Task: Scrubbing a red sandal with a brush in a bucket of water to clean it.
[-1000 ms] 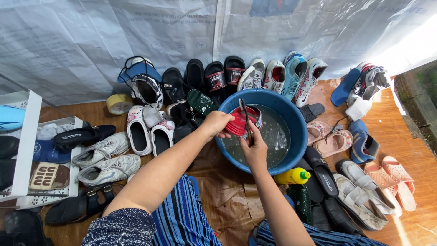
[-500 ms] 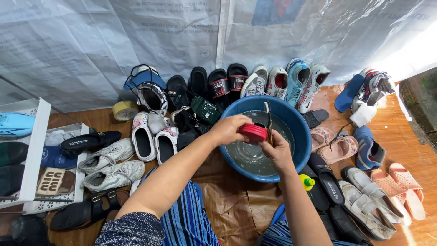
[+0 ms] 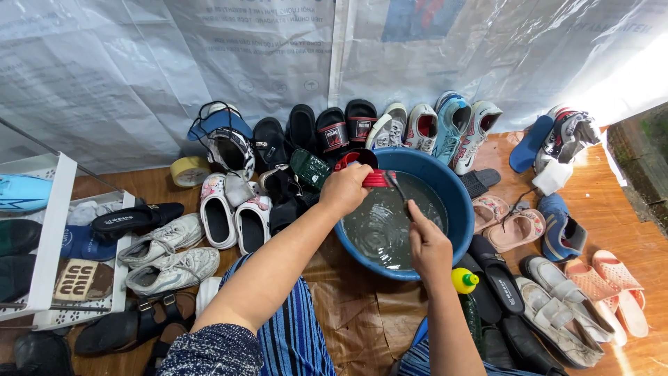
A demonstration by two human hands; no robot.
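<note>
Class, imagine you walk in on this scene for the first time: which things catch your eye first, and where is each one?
At the centre stands a big blue basin of grey water, where the left hand holds a red sandal at the rim and the right hand works a brush over the water. Around it, rows of shoes crowd the floor, with white sneakers on the left and pink slides on the right.

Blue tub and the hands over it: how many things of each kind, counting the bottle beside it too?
Blue tub: 1
Red sandal, in left hand: 1
Dark tool, in right hand: 1
Yellow-capped bottle: 1
Total: 4
</note>
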